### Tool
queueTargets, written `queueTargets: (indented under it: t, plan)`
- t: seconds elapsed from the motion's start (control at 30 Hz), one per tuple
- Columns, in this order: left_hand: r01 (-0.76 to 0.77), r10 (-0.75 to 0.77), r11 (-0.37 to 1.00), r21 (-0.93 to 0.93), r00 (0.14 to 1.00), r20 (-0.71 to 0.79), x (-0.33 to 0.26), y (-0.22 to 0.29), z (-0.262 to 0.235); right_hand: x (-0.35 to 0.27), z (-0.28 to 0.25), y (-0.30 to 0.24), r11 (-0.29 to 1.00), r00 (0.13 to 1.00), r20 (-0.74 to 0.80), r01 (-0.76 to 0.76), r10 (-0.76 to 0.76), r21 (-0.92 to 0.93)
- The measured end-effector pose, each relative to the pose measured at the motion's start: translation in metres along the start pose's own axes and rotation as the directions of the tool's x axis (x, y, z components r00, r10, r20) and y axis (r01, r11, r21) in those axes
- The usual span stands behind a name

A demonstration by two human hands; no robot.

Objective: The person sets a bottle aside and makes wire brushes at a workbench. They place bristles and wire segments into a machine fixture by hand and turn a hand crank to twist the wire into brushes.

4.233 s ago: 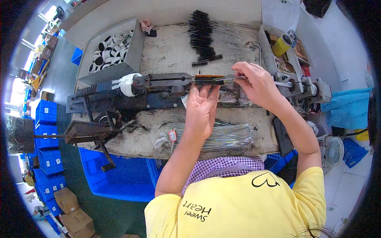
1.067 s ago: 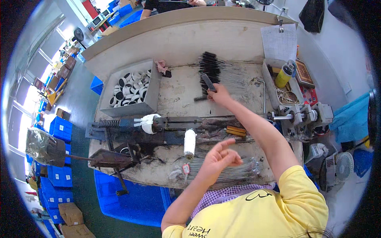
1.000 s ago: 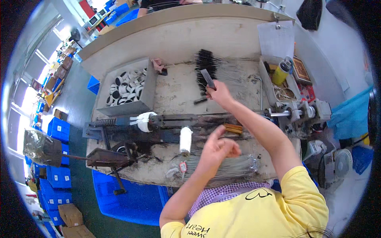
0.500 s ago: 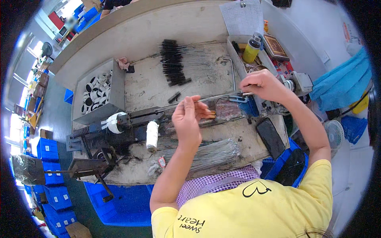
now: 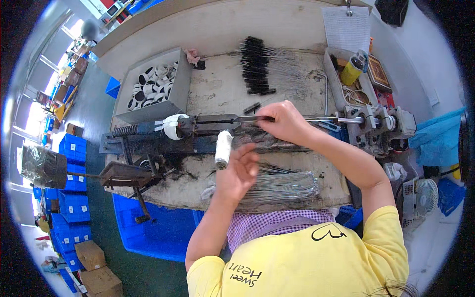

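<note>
My right hand (image 5: 284, 121) is closed at the long bench machine (image 5: 208, 127), its fingers pinched together by a short dark piece (image 5: 267, 119) I cannot make out clearly. A thin metal rod (image 5: 321, 119) runs from beside this hand to the chuck at the machine's right end. My left hand (image 5: 240, 173), slightly blurred, is below the machine with its fingers loosely apart and nothing visible in them. Close to its fingertips stands a white-wrapped handle (image 5: 223, 148). A bundle of thin wires (image 5: 287, 187) lies on the bench beside the left hand.
Black twisted-wire brushes (image 5: 255, 64) lie in a row behind the machine. A grey box (image 5: 175, 106) of white-and-black rings is at the back left. At the back right, a tray (image 5: 330, 74) holds a yellow bottle (image 5: 352, 69). A blue bin (image 5: 143, 237) is below the bench's front edge.
My right hand has moved left along the machine, away from its right end. My left hand has dropped from the rod toward the white-wrapped handle. The view has shifted too.
</note>
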State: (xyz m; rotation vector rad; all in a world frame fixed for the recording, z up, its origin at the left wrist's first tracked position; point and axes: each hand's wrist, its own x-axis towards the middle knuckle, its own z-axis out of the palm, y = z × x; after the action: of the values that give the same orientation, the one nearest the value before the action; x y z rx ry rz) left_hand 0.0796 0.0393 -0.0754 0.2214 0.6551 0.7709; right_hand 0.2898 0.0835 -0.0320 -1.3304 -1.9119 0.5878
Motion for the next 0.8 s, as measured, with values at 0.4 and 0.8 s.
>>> queueTargets:
  t: [0.4,0.8]
  plan:
    - [-0.269,0.788,-0.042,0.962,0.583,0.198,0.044,-0.024,-0.028,0.004,0.020,-0.007,0.990,0.992,-0.031,0.118,-0.121,-0.081]
    - [-0.300,0.648,0.724,0.621,0.605,-0.463,-0.070,0.074,-0.125,-0.078,-0.017,-0.002,0.910,0.968,0.155,0.240,-0.197,-0.339]
